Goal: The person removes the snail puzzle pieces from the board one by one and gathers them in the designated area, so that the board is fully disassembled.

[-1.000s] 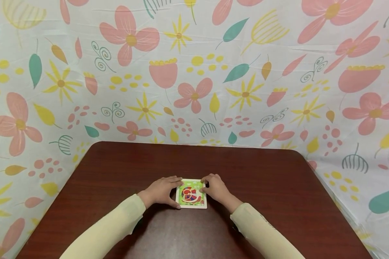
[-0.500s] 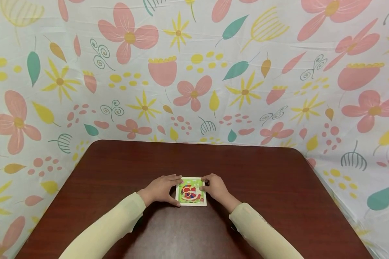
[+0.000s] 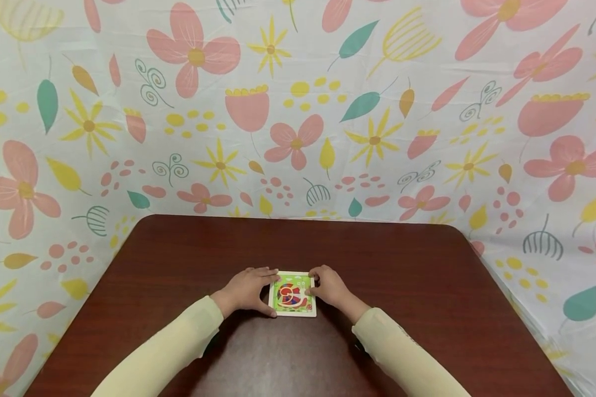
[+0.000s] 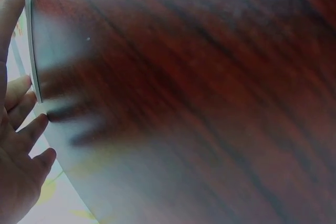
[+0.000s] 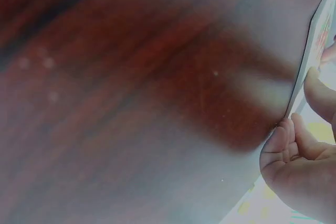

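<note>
A small square picture puzzle (image 3: pixel 292 298), with a white border, a green ground and a red and blue snail-like figure, lies on the table between the two hands. My left hand (image 3: pixel 243 289) holds its left side, thumb at the near corner and fingertips at the far one. At the upper right side my right hand (image 3: pixel 331 286) grips the puzzle, its thumb on the picture and its other fingers curled at the edge. The left wrist view catches the thin puzzle edge (image 4: pixel 31 40) beside the fingers. In the right wrist view the thumb (image 5: pixel 318 93) presses the border.
The dark red-brown wooden table (image 3: pixel 298 242) has rounded far corners and extends to both sides of the hands. Behind it and along the sides hangs a white curtain (image 3: pixel 298 71) printed with flowers and leaves.
The head view has shifted very slightly. Both hands keep their places at the puzzle.
</note>
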### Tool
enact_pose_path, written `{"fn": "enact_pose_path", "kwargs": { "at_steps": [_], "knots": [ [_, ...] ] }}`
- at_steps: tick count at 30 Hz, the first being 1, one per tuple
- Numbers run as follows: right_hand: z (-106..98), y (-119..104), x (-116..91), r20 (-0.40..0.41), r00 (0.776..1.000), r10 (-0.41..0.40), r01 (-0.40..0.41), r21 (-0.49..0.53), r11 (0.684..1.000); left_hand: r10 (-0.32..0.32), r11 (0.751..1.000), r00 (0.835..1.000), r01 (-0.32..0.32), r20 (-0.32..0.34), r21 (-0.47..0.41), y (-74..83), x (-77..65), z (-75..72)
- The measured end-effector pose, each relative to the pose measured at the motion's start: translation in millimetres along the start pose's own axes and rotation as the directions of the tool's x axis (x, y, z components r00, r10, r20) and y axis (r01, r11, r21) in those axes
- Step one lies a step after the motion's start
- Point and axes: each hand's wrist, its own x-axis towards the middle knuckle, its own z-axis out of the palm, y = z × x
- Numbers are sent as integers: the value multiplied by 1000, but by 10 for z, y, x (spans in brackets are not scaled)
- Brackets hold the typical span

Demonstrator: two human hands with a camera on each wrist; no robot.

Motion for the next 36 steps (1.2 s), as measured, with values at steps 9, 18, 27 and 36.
{"fn": "enact_pose_path", "kwargs": {
  "at_steps": [9, 18, 27, 36],
  "knots": [
    [-68, -28, 74, 74, 996, 56, -51, -57, 997, 7, 999, 1000, -7, 3, -38, 14, 17, 31],
    [-22, -44, 35, 27, 999, 44, -45, 15, 999, -5, 999, 1000, 6, 12, -43, 8, 16, 18],
    [16, -54, -10, -11, 1000, 10, -10, -3, 1000, -10, 997, 1000, 12, 26, -71, -34, -34, 7],
    [6, -81, 30, 11, 1000, 18, -17, -36, 999, -24, 998, 1000, 25, 13, -58, -25, -23, -6]
  ]
}}
